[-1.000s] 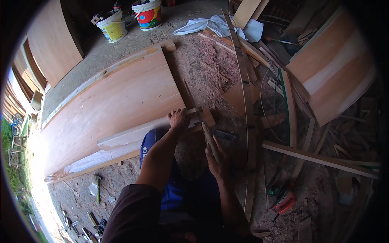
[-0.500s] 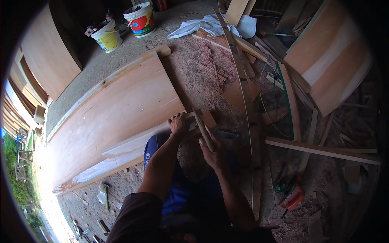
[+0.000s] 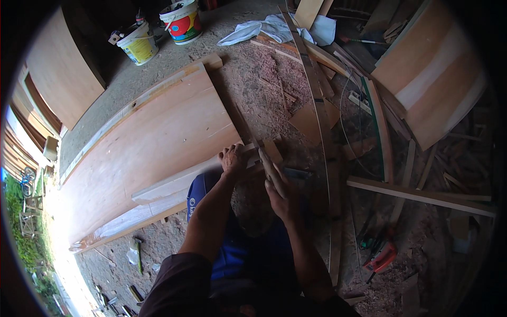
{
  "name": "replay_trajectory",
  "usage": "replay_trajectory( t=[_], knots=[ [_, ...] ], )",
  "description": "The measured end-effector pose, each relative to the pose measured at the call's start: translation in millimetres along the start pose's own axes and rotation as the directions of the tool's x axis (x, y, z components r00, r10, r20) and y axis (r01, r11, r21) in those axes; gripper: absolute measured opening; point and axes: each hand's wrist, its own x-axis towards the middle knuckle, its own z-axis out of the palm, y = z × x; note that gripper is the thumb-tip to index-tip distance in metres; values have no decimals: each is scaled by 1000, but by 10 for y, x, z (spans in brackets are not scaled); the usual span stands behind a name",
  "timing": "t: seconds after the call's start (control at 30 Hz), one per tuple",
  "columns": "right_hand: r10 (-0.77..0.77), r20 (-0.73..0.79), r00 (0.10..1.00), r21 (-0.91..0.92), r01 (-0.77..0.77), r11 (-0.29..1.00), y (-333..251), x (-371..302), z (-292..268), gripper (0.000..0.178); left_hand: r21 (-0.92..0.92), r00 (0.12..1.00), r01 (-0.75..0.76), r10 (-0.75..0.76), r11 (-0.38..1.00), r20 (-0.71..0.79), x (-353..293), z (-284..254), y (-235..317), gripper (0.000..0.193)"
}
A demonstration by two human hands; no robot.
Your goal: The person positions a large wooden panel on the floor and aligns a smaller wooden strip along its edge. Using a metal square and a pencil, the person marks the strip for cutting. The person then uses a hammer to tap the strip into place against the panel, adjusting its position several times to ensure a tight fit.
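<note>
My left hand (image 3: 231,158) is closed over the end of a long pale wooden board (image 3: 174,186), fingers wrapped over its top edge. The board lies beside my knee, along the near side of a large plywood panel (image 3: 158,134). My right hand (image 3: 284,196) grips the long straight wooden handle (image 3: 270,169) of what looks like a handsaw. Its thin blade (image 3: 247,127) points away from me, crossing the board's end just right of my left hand. Where the blade meets the wood is too small to make out.
Two buckets (image 3: 181,24) stand at the back left near a white cloth (image 3: 259,30). A long thin wood strip (image 3: 325,137) runs down the right side. Beyond it lie a loose batten (image 3: 417,195) and a red power tool (image 3: 381,257). A hammer (image 3: 138,255) rests lower left.
My right hand has moved slightly right and toward me with the saw handle. My left hand stays on the board's end.
</note>
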Motion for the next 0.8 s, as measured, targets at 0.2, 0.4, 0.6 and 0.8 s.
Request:
replay_trajectory(
  t=[0.2, 0.4, 0.6, 0.8],
  knots=[
    [-79, 92, 993, -252, 100, 962, -13, -941, -329, 59, -4, 982, 118, -116, 993, 146, 93, -186, -118, 47],
    [13, 134, 991, -236, 19, 972, -478, -1102, -540, 53, -5, 999, 29, -29, 1000, 38, -52, -45, -106, 48],
    [-119, -20, 993, -107, 116, 988, 164, 182, 237, 50, -31, 990, 87, -83, 996, 112, 70, -145, 49, 48],
    [165, 170, 972, -241, -122, 963, -540, -1571, -752, 65, 7, 995, 57, -58, 998, 87, 73, -111, -123, 45]
  ],
)
